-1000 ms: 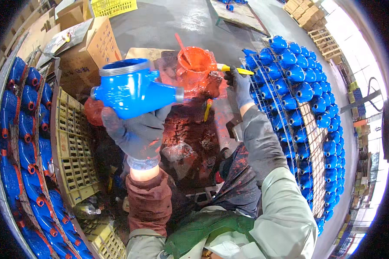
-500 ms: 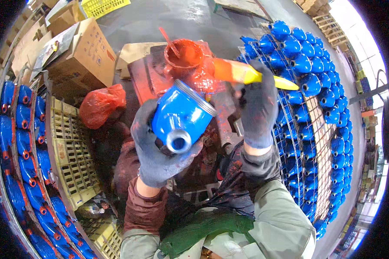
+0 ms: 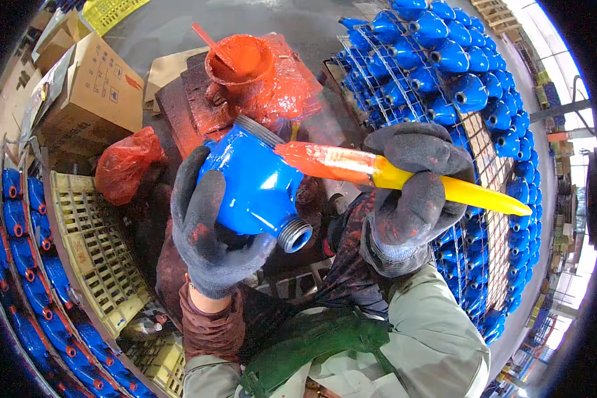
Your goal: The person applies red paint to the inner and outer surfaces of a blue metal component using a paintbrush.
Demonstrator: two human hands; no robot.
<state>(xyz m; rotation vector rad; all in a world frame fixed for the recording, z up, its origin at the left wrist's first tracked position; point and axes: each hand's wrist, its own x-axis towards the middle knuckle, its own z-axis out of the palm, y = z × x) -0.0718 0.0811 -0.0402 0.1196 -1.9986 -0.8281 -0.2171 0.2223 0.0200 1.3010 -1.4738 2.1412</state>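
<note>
Gripped in my gloved left hand (image 3: 215,232) is a glossy blue metal fitting (image 3: 252,182), a rounded body with a wide threaded rim at the top and a smaller threaded spout at lower right. My right hand (image 3: 418,182), also in a dark paint-specked glove, is closed around a yellow-handled paintbrush (image 3: 467,192). Its red-coated end points left and meets the fitting beside the wide threaded rim. Beyond the fitting sits a red-coated paint pot (image 3: 242,66) with a red stick (image 3: 212,46) leaning in it.
Under the pot is a red-smeared stand (image 3: 179,109). Racks of blue fittings rise on the right (image 3: 444,60) and left (image 3: 20,225). A red plastic bag (image 3: 129,166), a cream crate (image 3: 93,245) and a cardboard box (image 3: 96,86) are at left.
The brush has moved from beside the pot to the fitting's wide rim, its handle now pointing right. My left hand has turned the fitting so its spout faces lower right.
</note>
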